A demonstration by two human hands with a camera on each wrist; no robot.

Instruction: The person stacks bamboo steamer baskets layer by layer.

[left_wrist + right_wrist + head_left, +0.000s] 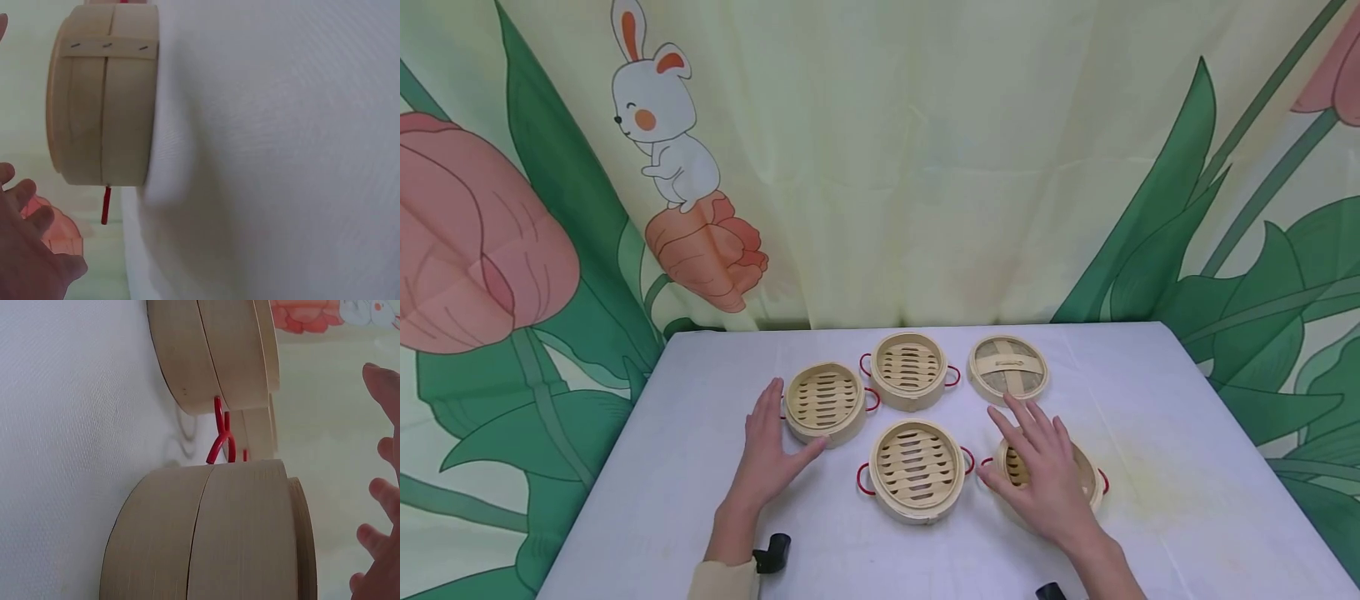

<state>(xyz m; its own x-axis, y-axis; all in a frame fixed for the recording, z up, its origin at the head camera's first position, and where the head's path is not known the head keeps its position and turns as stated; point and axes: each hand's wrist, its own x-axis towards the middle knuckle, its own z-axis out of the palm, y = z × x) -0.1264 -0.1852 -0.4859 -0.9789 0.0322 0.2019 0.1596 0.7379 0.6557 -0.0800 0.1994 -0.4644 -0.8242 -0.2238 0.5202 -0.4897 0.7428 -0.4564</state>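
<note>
My left hand (772,460) is spread beside the left bamboo steamer basket (824,397), its thumb overlapping the near rim in the head view. In the left wrist view the fingers (39,215) stand apart, with that basket's stapled side wall (112,94) facing the camera. Over the right steamer basket (1085,476) my right hand (1040,473) hovers with spread fingers, hiding much of its slatted base. The right wrist view has the fingers (384,494) beyond the rim of this basket (244,531). Neither hand holds anything.
Between the hands sits a slatted steamer basket (918,471) with red handles. Another basket (910,367) stands behind it. A round woven bamboo lid (1007,364) lies at the back right. All are on a white-covered table (685,433) before a printed curtain (895,167).
</note>
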